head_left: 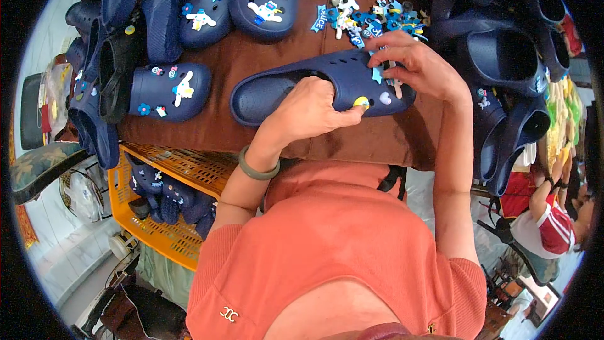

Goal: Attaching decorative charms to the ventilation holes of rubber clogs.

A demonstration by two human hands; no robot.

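A dark blue clog [258, 96] lies sideways on the brown cloth in front of me, toe to the right. My left hand [309, 108] grips it, fingers inside the foot opening and the thumb on top, beside a round yellow charm [360, 102]. My right hand [418, 66] is over the toe, its thumb and fingertips closed around a small light-blue and white shoe charm [377, 74]. Whether that charm is fixed in a hole cannot be seen. A pale heart charm [385, 98] sits on the toe near it.
Beyond my right hand lies a pile of loose charms [377, 20]. A decorated clog [170, 92] rests at the left, with more clogs [264, 0] behind and plain ones [506, 60] at the right. A yellow crate [160, 233] of clogs stands below the table's edge. Another person [544, 226] is at the far right.
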